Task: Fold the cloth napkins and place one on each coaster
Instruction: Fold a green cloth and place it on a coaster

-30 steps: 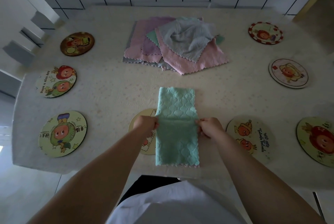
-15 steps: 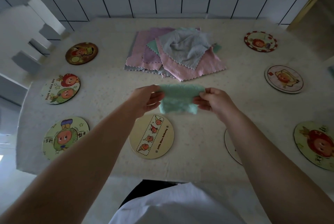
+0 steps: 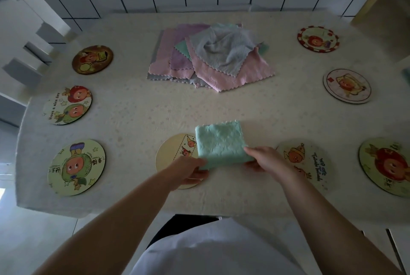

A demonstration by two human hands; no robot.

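Folded smaller since a second ago, the green napkin [image 3: 221,144] is pinched at its near corners by left hand [image 3: 190,169] and right hand [image 3: 263,159]; its left edge overlaps the yellow coaster [image 3: 173,155]; bare table [image 3: 142,119] lies beyond.

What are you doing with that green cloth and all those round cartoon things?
A person is folding napkins for the coasters. Both hands, left hand and right hand, hold a folded mint green napkin by its near corners, partly over the cream coaster. No coaster in view has a napkin fully on it yet. More napkins wait in the pile further back.
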